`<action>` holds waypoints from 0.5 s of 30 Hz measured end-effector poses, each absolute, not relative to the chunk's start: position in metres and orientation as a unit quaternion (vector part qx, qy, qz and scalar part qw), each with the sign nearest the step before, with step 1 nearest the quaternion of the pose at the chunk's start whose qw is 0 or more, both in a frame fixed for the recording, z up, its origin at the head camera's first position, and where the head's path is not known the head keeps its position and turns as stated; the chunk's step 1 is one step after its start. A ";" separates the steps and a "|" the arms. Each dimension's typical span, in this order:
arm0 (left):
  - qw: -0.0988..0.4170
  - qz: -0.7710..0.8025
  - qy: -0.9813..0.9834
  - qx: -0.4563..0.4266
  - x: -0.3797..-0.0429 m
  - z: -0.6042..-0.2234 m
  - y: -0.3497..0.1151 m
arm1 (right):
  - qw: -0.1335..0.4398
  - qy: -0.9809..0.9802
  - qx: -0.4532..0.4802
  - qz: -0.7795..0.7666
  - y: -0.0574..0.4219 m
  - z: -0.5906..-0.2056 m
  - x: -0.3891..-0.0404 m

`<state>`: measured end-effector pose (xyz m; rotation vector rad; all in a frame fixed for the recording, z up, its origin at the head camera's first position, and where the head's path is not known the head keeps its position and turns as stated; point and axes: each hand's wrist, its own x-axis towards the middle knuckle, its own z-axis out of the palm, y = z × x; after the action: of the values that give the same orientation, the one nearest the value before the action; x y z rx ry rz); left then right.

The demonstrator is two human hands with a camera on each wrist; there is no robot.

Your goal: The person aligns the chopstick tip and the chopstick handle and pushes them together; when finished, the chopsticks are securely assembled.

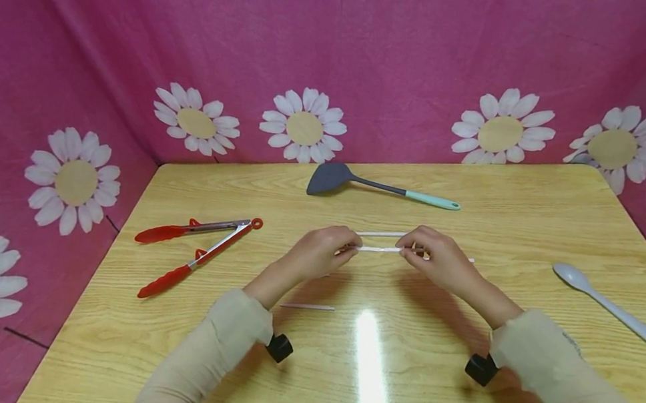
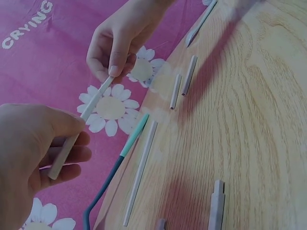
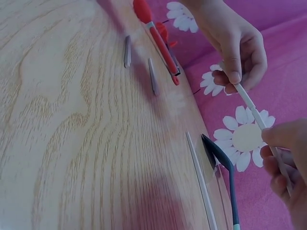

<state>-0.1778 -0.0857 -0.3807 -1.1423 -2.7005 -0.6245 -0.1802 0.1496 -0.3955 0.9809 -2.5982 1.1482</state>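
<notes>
Pinching the strip, 1 piece or 2 unclear, in fingers of left hand and right hand; holding it this side of the spatula, lengthwise between 2 grips; equally near both.

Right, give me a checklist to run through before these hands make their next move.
1. Left hand gripping the held stick: ok.
2. Right hand gripping it too: ok.
3. Held stick raised off the table: ok.
4. Step partway along it securely joined: cannot tell, too small to judge.
5. Table free of loose sticks: not ok; a long white stick lies there, among others.
6. Tongs, spatula and spoon apart from the hands: ok.
</notes>
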 end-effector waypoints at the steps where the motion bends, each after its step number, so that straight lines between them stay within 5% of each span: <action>1: 0.071 -0.224 -0.896 -0.376 -0.178 -0.381 -0.086 | 0.065 -0.863 0.323 0.383 0.150 -0.395 -0.180; 15: 0.013 -0.379 -0.866 -0.327 -0.174 -0.386 -0.084 | 0.043 -0.850 0.315 0.421 0.153 -0.392 -0.178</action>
<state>-0.1741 -0.0839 -0.3862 -1.0184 -2.6980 -1.1807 -0.1780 0.1535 -0.3915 0.9639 -2.5988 1.2866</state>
